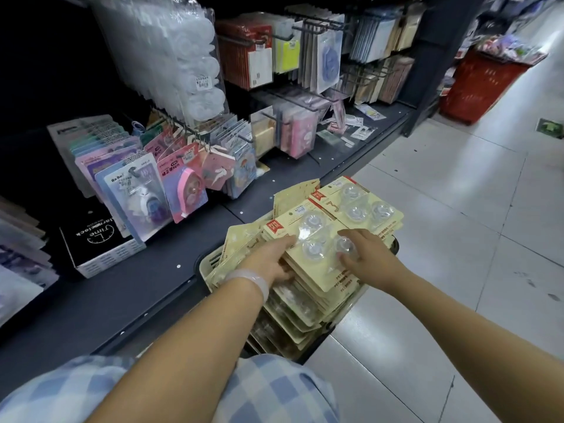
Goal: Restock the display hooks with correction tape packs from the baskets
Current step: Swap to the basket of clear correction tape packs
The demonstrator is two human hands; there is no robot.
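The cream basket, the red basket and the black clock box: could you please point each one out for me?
cream basket (210, 260): head view, on its near-left rim.
red basket (476, 83): head view, on its mesh front wall.
black clock box (94, 236): head view, on its printed top face.

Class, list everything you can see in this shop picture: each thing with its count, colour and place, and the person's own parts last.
Cream packs: many, cream with clear bubbles, piled in the basket.
Basket: one, cream, on the floor by the shelf.
Hanging packs: many, pink, blue and purple, on the low hooks at left.
Clear packs: a bunch, see-through, on an upper hook.
Black box: one, black and white, on the shelf base.
Red basket: one, red, far right of the aisle.
Floor: pale tiles.
Left hand: on the top cream pack's left edge, a pale wristband behind it.
Right hand: on the same pack's right side.
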